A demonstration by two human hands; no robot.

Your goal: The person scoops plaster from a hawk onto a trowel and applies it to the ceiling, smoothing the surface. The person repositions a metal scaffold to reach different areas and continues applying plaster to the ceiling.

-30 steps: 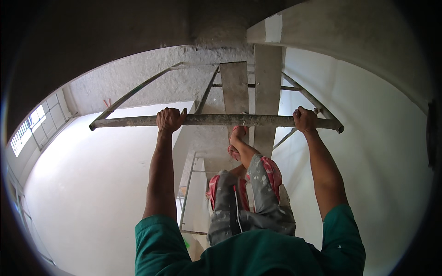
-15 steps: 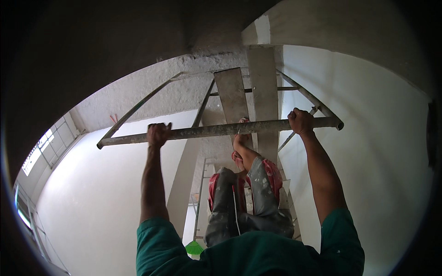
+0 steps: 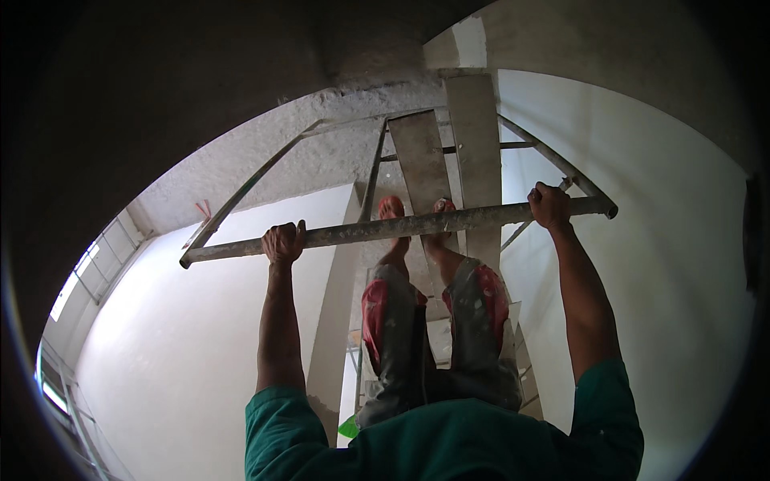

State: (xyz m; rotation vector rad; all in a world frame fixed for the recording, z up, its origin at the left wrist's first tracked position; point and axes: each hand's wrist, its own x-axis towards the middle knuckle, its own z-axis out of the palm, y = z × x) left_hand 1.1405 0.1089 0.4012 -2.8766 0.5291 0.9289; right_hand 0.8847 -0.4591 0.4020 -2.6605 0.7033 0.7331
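Note:
A grey, paint-spotted metal scaffold tube (image 3: 489, 217) runs across in front of me, tilted slightly up to the right. My left hand (image 3: 282, 242) is closed around it near its left end. My right hand (image 3: 549, 205) grips the same tube near its right end, with the fingers wrapped over it. Beyond the tube, my bare left foot (image 3: 391, 207) and right foot (image 3: 443, 206) are side by side, the right one by a plank. What exactly bears the left foot is unclear. My grey and red trousers are spattered with white.
Two long boards, a left plank (image 3: 423, 160) and a right plank (image 3: 475, 136), lie over a scaffold crossbar (image 3: 515, 145). Slanting tubes (image 3: 249, 186) frame both sides. White walls (image 3: 200, 337) flank the scaffold, with a dark overhead surface above. A green object (image 3: 348, 426) shows far below.
My left foot has moved forward and to the left, level with the right foot. The tube and my hands appear slightly farther right in view. Both hands still grip it.

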